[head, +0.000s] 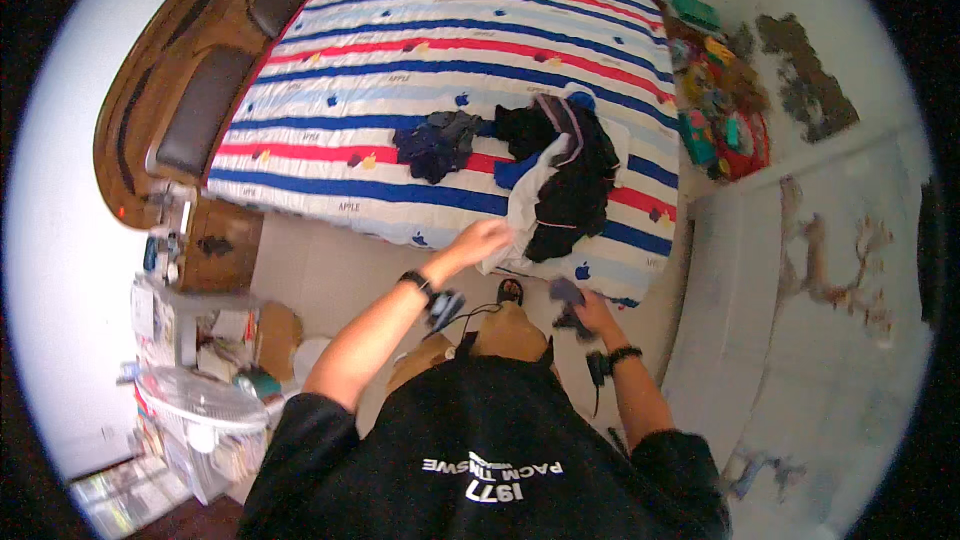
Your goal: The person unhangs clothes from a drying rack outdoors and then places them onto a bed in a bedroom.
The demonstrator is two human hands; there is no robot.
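Observation:
A heap of black, white and blue clothes lies on the near right part of a striped bedspread. A smaller bundle of dark blue and grey cloth is to its left. My left hand is over the white garment at the heap's near edge; its fingers are blurred, and whether they grip the cloth is unclear. In my right hand, just off the bed's near edge, is a small dark grey cloth item, hanging down. Each wrist wears a black strap with a small device.
A brown headboard borders the bed's left. A white pedestal fan and piled goods stand at lower left. Colourful toys are heaped beyond the bed's right side, and a pale wardrobe runs along the right. My sandalled foot is on the floor.

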